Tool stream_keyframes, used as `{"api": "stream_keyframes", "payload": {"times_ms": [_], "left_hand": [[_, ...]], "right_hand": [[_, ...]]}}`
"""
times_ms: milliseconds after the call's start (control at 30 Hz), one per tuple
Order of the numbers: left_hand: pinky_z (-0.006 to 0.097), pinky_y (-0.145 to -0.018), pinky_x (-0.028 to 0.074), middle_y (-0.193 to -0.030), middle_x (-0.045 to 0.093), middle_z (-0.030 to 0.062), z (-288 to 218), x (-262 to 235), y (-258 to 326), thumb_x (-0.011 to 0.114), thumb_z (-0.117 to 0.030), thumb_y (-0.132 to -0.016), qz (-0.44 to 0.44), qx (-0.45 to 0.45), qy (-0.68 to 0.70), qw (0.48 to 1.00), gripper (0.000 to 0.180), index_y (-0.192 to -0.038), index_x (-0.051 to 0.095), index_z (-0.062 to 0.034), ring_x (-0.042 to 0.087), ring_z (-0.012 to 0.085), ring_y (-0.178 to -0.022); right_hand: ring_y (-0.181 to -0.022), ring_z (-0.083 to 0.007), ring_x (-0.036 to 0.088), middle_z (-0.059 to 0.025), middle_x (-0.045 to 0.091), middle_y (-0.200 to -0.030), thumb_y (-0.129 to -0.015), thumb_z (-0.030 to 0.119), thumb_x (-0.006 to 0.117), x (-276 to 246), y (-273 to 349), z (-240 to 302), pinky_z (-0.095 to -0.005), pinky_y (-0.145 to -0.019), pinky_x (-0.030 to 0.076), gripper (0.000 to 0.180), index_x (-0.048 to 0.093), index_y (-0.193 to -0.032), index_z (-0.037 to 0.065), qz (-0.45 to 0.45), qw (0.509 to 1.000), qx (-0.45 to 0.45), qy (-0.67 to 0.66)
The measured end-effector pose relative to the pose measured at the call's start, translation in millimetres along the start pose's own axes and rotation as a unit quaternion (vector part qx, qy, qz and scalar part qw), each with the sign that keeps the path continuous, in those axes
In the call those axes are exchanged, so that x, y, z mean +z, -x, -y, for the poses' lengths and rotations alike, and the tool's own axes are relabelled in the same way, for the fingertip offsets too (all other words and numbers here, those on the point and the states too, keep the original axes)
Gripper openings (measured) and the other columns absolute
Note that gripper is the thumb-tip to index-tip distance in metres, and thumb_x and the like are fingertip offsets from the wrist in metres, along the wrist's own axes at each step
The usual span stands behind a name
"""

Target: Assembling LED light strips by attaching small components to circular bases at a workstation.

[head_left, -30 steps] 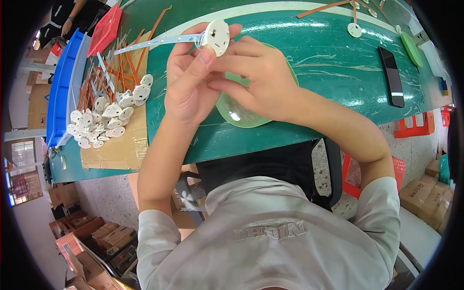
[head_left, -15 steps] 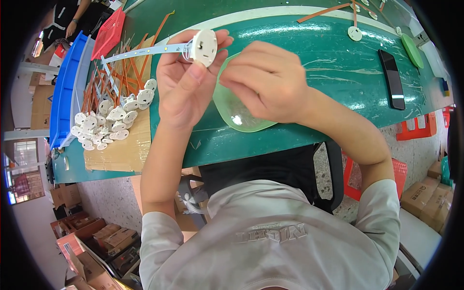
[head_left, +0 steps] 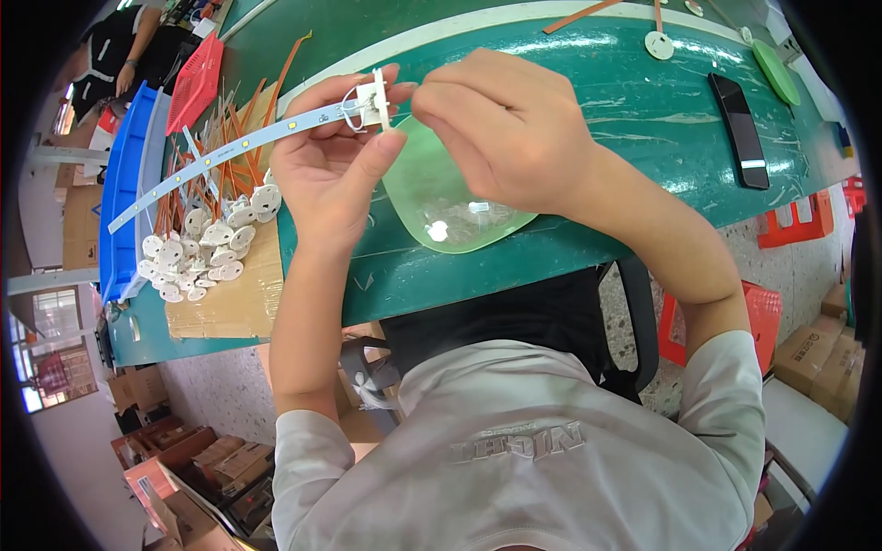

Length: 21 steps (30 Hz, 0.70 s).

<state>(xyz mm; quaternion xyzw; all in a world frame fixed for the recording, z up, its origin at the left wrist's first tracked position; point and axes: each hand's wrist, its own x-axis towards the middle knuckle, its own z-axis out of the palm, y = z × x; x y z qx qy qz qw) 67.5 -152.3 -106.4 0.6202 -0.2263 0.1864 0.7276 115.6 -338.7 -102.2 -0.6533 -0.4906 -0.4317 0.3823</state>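
Note:
My left hand [head_left: 331,165] holds a white round plastic disc [head_left: 378,96], now seen edge-on, with a long pale LED strip [head_left: 230,151] fixed to it and trailing off to the left. My right hand [head_left: 505,129] is closed at the disc's right side, fingertips touching it. Below both hands a shallow green dish [head_left: 432,197] with a few small clear parts rests on the green table [head_left: 597,101].
A pile of white discs [head_left: 207,248] with orange and pale strips lies on cardboard [head_left: 230,303] at the left, beside a blue bin [head_left: 119,202] and a red basket [head_left: 197,83]. A black phone [head_left: 738,129] and a green lid [head_left: 776,72] lie at the right.
The disc has turned from face-on to edge-on in my left hand. My right hand has moved up from the dish to the disc. The strip has swung lower at the left.

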Motion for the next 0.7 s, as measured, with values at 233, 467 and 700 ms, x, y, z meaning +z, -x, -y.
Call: {"api": "stream_keyframes", "payload": {"times_ms": [233, 467, 700], "left_hand": [[0.039, -0.096, 0.054, -0.126, 0.061, 0.0289, 2.7, 0.7, 1.4, 0.079, 0.002, -0.078, 0.015, -0.01, 0.015, 1.0, 0.052, -0.123, 0.054, 0.0004, 0.066, 0.0302, -0.112], [0.041, -0.102, 0.05, -0.125, 0.062, 0.0271, 8.0, 0.5, 5.2, 0.077, 0.002, -0.08, 0.018, -0.024, 0.071, 0.997, 0.049, -0.123, 0.054, -0.0003, 0.063, 0.0304, -0.118], [0.044, -0.109, 0.043, -0.131, 0.061, 0.0156, 10.0, 3.7, 13.5, 0.078, -0.002, -0.083, -0.008, -0.12, 0.241, 0.963, 0.049, -0.126, 0.055, -0.0121, 0.05, 0.0327, -0.134]], "right_hand": [[-0.064, -0.0253, 0.062, -0.0104, 0.066, -0.081, -0.069, -0.006, 0.075, -0.5, -0.7, 0.2, -0.032, -0.055, 0.05, 0.021, 0.066, -0.088, 0.0, -0.021, 0.999, -0.001, -0.027], [-0.065, -0.0252, 0.065, -0.0115, 0.068, -0.081, -0.071, -0.005, 0.075, 5.1, 1.1, 5.2, -0.0309, -0.056, 0.052, 0.019, 0.067, -0.088, 0.0, -0.076, 0.993, 0.02, -0.093], [-0.071, -0.0247, 0.069, -0.0105, 0.07, -0.083, -0.078, -0.003, 0.074, 4.7, 0.5, 14.2, -0.0288, -0.061, 0.055, 0.013, 0.068, -0.088, 0.001, -0.071, 0.981, 0.106, -0.146]]}}
